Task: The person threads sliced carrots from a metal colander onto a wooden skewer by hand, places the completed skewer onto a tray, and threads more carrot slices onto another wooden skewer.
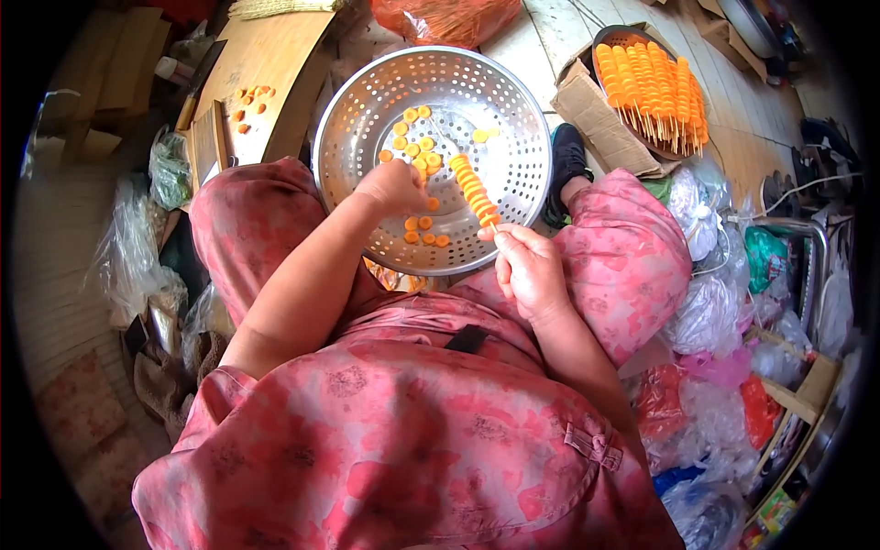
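In right hand (533,273), carrot skewer (472,191) over colander (516,124).

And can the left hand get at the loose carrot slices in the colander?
Probably yes: the left hand is over the colander, close beside the carrot slices; the right hand holds the loaded skewer to one side, leaving most uncovered.

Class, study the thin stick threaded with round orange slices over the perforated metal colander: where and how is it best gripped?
Probably pinch the nearer end of the loaded stick, coming from the lower right: that end slants toward the right hand, which holds it, and the orange slices crowd the shaft beyond.
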The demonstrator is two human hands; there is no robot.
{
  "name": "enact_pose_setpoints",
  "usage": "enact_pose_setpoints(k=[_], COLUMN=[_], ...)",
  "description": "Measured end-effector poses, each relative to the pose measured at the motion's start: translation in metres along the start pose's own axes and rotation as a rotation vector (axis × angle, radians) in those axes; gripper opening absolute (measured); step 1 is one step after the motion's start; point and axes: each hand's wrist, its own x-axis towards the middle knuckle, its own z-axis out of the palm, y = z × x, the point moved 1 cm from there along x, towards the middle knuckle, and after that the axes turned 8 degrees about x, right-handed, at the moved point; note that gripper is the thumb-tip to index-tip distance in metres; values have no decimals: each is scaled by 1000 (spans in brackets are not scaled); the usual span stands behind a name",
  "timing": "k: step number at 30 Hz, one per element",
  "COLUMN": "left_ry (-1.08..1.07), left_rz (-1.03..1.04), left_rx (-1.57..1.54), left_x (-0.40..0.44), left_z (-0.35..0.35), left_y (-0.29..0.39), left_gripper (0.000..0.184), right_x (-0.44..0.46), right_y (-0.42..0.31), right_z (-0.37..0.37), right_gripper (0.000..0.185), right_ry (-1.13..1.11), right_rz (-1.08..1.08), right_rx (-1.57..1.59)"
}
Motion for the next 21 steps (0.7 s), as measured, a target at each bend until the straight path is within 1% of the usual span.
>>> enact_pose_setpoints(k=[1,2,4,6,8,12,18,21], left_ry=[-20,-22,-81,-79,-67,-56,0,33], left_rz=[-10,-9,-35,-76,-30,-57,-5,-3], left_rx=[167,169,431,444,461,432,424,353], left_x=[0,0,0,-7,-4,-4,-4,-1], left_z=[6,10,20,20,29,35,41,41], left_y=[1,1,-1,7,4,5,5,-1], left_gripper=[23,23,24,25,25,24,24,23], right_x=[0,-1,0,0,0,-1,-2,-2], right_y=[0,1,2,3,3,2,1,1], right_z=[0,0,-1,-2,-1,-1,-1,-1], right_gripper=[26,26,26,26,25,25,26,26], right_ry=[-7,-5,-21,-30,-40,-40,-39,-43], right_rz=[8,9,0,-3,-8,8,11,9], right_rx=[-10,-8,-9,-16,-23,-33,-57,-63])
